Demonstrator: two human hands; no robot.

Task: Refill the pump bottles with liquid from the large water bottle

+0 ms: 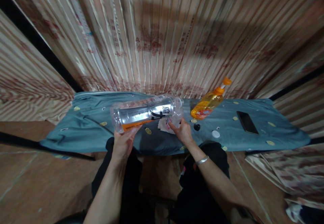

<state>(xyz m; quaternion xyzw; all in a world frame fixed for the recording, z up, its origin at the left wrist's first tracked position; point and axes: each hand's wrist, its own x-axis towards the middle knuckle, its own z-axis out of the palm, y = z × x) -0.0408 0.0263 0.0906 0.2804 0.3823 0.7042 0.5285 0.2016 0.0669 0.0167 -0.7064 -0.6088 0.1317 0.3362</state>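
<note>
My left hand (125,141) grips the base of a large clear plastic bottle (146,111) with a silver and orange label. The bottle lies tilted in the air, its neck toward the right. Just under that neck, my right hand (184,132) is closed around a smaller clear plastic container (178,112), partly hidden by my fingers and the big bottle. I cannot tell whether the two touch. A white piece with red print (164,125) shows beside my right fingers. To the right, a black cap (196,127) and a white cap (215,134) lie on the cloth.
A bottle of yellow-orange liquid with an orange pump top (208,104) leans on the blue-green cloth-covered table (88,116). A dark phone (247,122) lies farther right. Striped curtains (162,42) hang behind, with dark frame poles (43,45) at the sides.
</note>
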